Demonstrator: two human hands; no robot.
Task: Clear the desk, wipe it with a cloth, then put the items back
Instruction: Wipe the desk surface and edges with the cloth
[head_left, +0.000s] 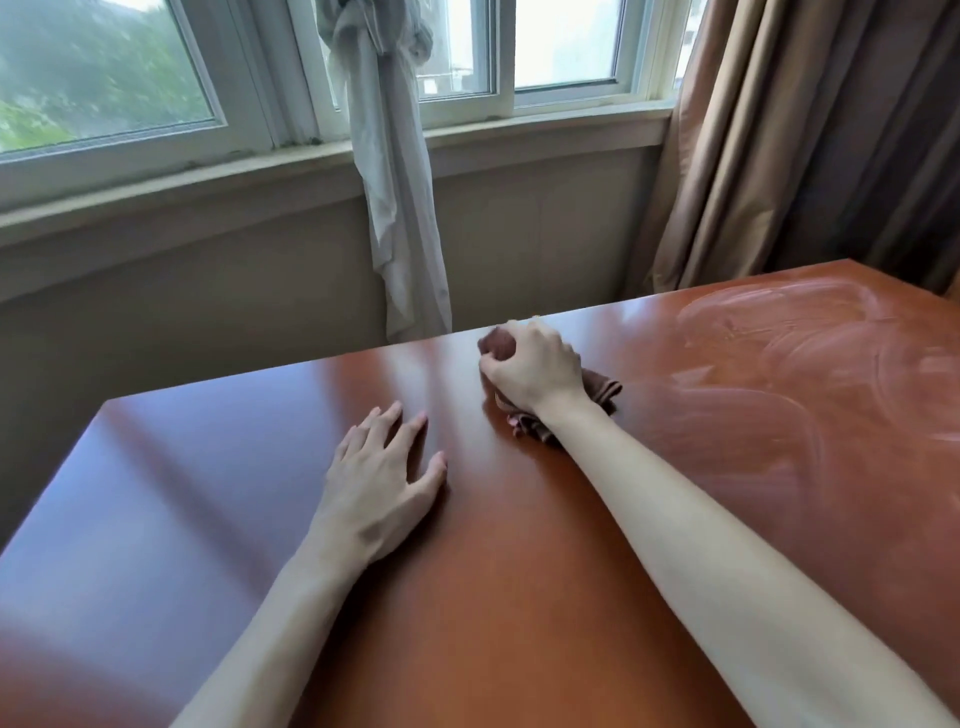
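The glossy reddish-brown desk (208, 493) fills the lower part of the view, and no items stand on it. My right hand (535, 366) grips a bunched brown cloth (602, 389) and holds it down on the desk close to the far edge. The cloth shows at my fingertips and behind my wrist. My left hand (382, 478) rests flat on the desk with fingers spread, to the left of and nearer than the cloth. Damp wipe streaks (810, 364) cover the right part of the desk.
Beyond the desk's far edge is a beige wall under a window sill (208, 182). A knotted white sheer curtain (400, 208) hangs down the middle. A brown drape (805, 140) hangs at the right, behind the desk's far corner.
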